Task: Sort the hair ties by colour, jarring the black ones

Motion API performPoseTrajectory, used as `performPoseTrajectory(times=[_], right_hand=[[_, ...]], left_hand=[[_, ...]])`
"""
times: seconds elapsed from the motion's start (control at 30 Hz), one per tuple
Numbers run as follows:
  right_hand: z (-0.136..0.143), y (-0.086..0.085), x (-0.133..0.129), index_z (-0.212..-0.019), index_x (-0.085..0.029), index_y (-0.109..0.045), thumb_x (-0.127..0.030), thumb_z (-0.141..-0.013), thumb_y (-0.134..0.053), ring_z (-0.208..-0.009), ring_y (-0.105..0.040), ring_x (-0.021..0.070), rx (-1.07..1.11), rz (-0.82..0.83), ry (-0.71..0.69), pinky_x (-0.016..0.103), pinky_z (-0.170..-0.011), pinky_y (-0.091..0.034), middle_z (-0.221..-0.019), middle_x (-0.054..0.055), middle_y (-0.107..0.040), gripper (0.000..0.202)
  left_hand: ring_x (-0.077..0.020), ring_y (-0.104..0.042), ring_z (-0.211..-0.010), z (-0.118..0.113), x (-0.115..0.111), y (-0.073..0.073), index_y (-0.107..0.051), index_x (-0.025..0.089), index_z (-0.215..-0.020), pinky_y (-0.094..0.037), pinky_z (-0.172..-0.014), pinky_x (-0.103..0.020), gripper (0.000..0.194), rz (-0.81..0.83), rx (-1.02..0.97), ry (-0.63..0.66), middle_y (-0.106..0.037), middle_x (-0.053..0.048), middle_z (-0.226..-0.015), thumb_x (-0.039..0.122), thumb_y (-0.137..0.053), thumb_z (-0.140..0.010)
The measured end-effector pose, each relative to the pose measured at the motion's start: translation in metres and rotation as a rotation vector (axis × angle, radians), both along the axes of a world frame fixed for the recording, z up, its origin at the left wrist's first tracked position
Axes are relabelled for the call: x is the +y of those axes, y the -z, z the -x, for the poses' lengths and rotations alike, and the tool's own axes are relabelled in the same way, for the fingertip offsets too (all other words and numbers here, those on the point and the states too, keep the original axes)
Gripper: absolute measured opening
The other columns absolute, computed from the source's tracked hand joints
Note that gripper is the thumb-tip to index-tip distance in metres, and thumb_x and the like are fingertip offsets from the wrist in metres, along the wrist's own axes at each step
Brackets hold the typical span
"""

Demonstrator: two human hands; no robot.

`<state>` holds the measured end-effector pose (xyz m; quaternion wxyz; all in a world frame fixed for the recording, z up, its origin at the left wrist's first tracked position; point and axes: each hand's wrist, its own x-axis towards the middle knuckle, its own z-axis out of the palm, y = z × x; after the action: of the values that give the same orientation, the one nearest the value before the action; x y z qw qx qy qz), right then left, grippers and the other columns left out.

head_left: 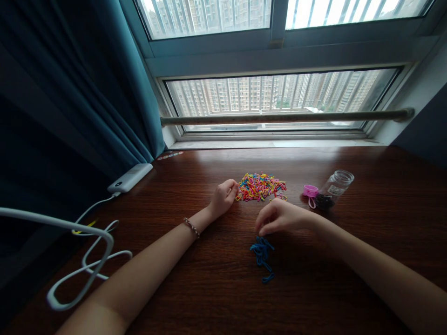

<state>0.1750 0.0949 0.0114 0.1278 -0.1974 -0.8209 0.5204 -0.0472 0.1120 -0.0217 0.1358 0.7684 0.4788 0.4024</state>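
A heap of small multicoloured rubber bands (260, 187) lies on the brown wooden table. My left hand (224, 197) rests at its left edge, fingers curled together; whatever they hold, if anything, is hidden. Nearer to me is a smaller pile of blue rubber bands (261, 253), one lying at its front end. Just above this pile my right hand (275, 217) is closed in a pinch, its fingertips at the blue bands. What sits between thumb and finger is too small to make out.
To the right, a clear jar (338, 184) lies tilted with dark bands (324, 201) inside its lower end, beside a pink lid (310, 190). At the left are a white power strip-like device (131, 178), a looping white cable (104, 253) and a blue curtain (136, 102). Behind runs a window rail (279, 118).
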Motion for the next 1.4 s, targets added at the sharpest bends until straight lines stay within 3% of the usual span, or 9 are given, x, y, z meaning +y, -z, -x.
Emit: performPoseTrajectory(times=[0.17, 0.27, 0.33, 0.4, 0.6, 0.67, 0.83, 1.03, 1.4], right_hand=[[-0.012, 0.018, 0.028, -0.081, -0.014, -0.063, -0.040, -0.086, -0.040, -0.048, -0.054, 0.0121, 0.276, -0.165, 0.878, 0.022, -0.044, -0.040, -0.067, 0.005, -0.066, 0.035], [-0.024, 0.032, 0.043, -0.091, -0.015, -0.060, -0.029, -0.085, -0.041, -0.054, -0.059, 0.0151, 0.200, -0.390, 1.115, 0.025, -0.051, -0.043, -0.071, 0.005, -0.067, 0.024], [-0.029, 0.039, 0.048, -0.093, -0.016, -0.059, -0.023, -0.082, -0.046, -0.062, -0.061, 0.0168, 0.087, -0.501, 1.126, 0.026, -0.057, -0.045, -0.073, 0.005, -0.068, 0.018], [-0.031, 0.044, 0.050, -0.092, -0.018, -0.060, -0.019, -0.079, -0.050, -0.067, -0.062, 0.0176, -0.040, -0.561, 1.100, 0.026, -0.061, -0.045, -0.076, 0.004, -0.068, 0.016], [-0.030, 0.047, 0.048, -0.086, -0.020, -0.064, -0.018, -0.075, -0.059, -0.074, -0.059, 0.0198, -0.293, -0.721, 0.982, 0.029, -0.068, -0.043, -0.080, 0.004, -0.067, 0.012], [-0.030, 0.048, 0.048, -0.087, -0.020, -0.064, -0.018, -0.076, -0.058, -0.077, -0.058, 0.0198, -0.292, -0.766, 0.954, 0.029, -0.071, -0.042, -0.083, 0.004, -0.066, 0.013], [-0.030, 0.050, 0.049, -0.089, -0.019, -0.064, -0.013, -0.078, -0.055, -0.079, -0.056, 0.0201, -0.280, -0.804, 0.918, 0.029, -0.072, -0.041, -0.084, 0.004, -0.066, 0.016], [-0.030, 0.052, 0.050, -0.093, -0.019, -0.064, -0.011, -0.077, -0.055, -0.082, -0.055, 0.0208, -0.242, -0.811, 0.913, 0.029, -0.074, -0.041, -0.089, 0.004, -0.066, 0.020], [-0.031, 0.055, 0.053, -0.095, -0.018, -0.063, -0.009, -0.077, -0.052, -0.075, -0.056, 0.0188, -0.166, -0.737, 0.971, 0.028, -0.070, -0.041, -0.079, 0.004, -0.065, 0.023]], left_hand=[[-0.0159, -0.049, -0.068, -0.019, -0.024, -0.008, -0.047, 0.018, -0.068, -0.040, -0.068, -0.031, 0.022, -0.275, 0.350, 0.403, -0.053, -0.005, -0.067, 0.023, -0.035, -0.087], [-0.0157, -0.048, -0.067, -0.031, -0.037, -0.010, -0.046, 0.018, -0.068, -0.039, -0.068, -0.031, 0.020, -0.384, 0.569, 0.638, -0.053, -0.004, -0.065, 0.023, -0.039, -0.085], [-0.0161, -0.048, -0.068, -0.033, -0.040, -0.011, -0.047, 0.018, -0.068, -0.039, -0.068, -0.032, 0.019, -0.396, 0.624, 0.682, -0.054, -0.004, -0.066, 0.027, -0.041, -0.084], [-0.0171, -0.048, -0.071, -0.028, -0.035, -0.012, -0.050, 0.018, -0.072, -0.039, -0.070, -0.033, 0.019, -0.374, 0.597, 0.620, -0.055, -0.005, -0.069, 0.030, -0.042, -0.084], [-0.0198, -0.050, -0.097, -0.002, 0.001, -0.002, -0.055, 0.017, -0.090, -0.039, -0.087, -0.036, 0.017, -0.228, 0.373, 0.047, -0.061, -0.007, -0.095, 0.023, -0.039, -0.086], [-0.0208, -0.047, -0.107, 0.003, 0.011, 0.004, -0.055, 0.018, -0.097, -0.036, -0.092, -0.038, 0.019, -0.153, 0.351, -0.035, -0.060, -0.006, -0.104, 0.023, -0.040, -0.086], [-0.0219, -0.033, -0.126, 0.003, 0.017, 0.011, -0.049, 0.025, -0.113, -0.025, -0.102, -0.049, 0.029, 0.025, 0.389, -0.008, -0.053, -0.001, -0.124, 0.028, -0.032, -0.090], [-0.0229, -0.027, -0.130, 0.000, 0.013, 0.011, -0.049, 0.026, -0.113, -0.015, -0.102, -0.058, 0.032, 0.076, 0.464, 0.032, -0.050, -0.002, -0.127, 0.033, -0.028, -0.091], [-0.0203, -0.041, -0.120, 0.004, 0.020, 0.015, -0.055, 0.018, -0.111, -0.028, -0.102, -0.045, 0.032, -0.003, 0.371, -0.011, -0.055, -0.008, -0.119, 0.030, -0.034, -0.090]])
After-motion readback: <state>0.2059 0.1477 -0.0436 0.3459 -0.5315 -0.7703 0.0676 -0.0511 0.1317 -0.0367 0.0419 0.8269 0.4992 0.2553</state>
